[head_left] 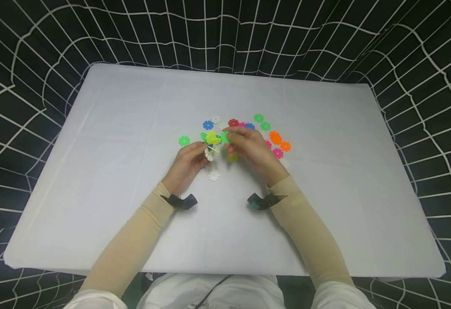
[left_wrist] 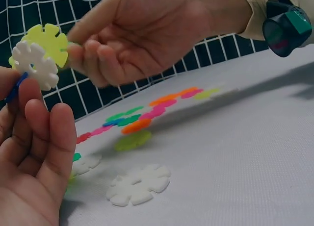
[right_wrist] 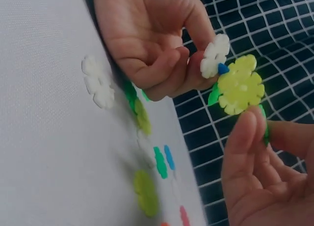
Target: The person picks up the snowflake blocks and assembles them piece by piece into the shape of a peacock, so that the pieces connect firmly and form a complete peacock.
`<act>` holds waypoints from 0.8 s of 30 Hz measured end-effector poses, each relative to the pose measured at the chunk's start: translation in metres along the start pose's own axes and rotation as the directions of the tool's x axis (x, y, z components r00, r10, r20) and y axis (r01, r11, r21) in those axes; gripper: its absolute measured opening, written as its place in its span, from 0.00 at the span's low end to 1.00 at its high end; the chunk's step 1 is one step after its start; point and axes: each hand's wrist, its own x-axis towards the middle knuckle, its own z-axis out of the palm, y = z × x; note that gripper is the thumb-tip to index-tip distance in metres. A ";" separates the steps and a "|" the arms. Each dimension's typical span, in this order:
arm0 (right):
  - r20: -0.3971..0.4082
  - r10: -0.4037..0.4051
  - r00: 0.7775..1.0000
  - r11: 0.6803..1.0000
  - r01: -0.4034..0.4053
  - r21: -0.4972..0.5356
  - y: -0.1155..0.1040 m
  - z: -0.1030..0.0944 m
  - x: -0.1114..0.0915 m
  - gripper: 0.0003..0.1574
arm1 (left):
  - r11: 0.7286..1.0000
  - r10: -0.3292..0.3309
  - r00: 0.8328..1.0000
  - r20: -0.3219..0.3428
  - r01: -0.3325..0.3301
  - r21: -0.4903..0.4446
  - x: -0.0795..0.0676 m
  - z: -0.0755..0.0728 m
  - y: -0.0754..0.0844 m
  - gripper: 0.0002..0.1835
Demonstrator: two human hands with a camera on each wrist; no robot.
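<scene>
My left hand (head_left: pixel 187 167) holds a small cluster of joined plastic snowflake discs. In the right wrist view the cluster shows a white disc (right_wrist: pixel 215 56), a bit of blue disc (right_wrist: pixel 223 69) and a yellow disc (right_wrist: pixel 241 86), with some green behind. Close by, my right hand (head_left: pixel 254 150) pinches a green snowflake disc (right_wrist: pixel 266 128) between thumb and fingers. That green disc meets the edge of the yellow one; whether their slots interlock I cannot tell. Seen from the left wrist, the white disc (left_wrist: pixel 35 64) overlaps the yellow disc (left_wrist: pixel 51 39), and fingers hide part of the blue piece.
Loose discs lie on the white table (head_left: pixel 345 193): a white disc (head_left: pixel 214 175) near the hands, a green disc (head_left: pixel 184 140) to the left, a blue disc (head_left: pixel 208 125) behind, and orange discs (head_left: pixel 275 137) and a pink disc (head_left: pixel 278 153) to the right. Netting (head_left: pixel 225 34) surrounds the table.
</scene>
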 end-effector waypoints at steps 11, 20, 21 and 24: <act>-0.047 -0.042 0.998 0.962 0.028 -0.273 -0.011 0.003 -0.007 0.19 | 0.997 0.065 0.998 -0.027 -0.064 0.047 0.003 0.001 -0.003 0.08; -0.060 -0.049 0.997 0.928 0.023 -0.373 -0.009 0.007 -0.003 0.18 | 0.987 0.135 0.989 -0.062 -0.128 0.096 0.004 0.001 -0.005 0.04; -0.056 -0.043 0.998 0.934 0.020 -0.355 -0.009 0.004 -0.002 0.19 | 0.988 0.134 0.989 -0.061 -0.128 0.089 0.004 0.002 -0.006 0.03; -0.068 -0.021 0.997 0.943 -0.003 -0.333 -0.006 -0.006 -0.001 0.20 | 0.990 0.126 0.990 -0.063 -0.121 0.070 0.004 0.003 -0.005 0.04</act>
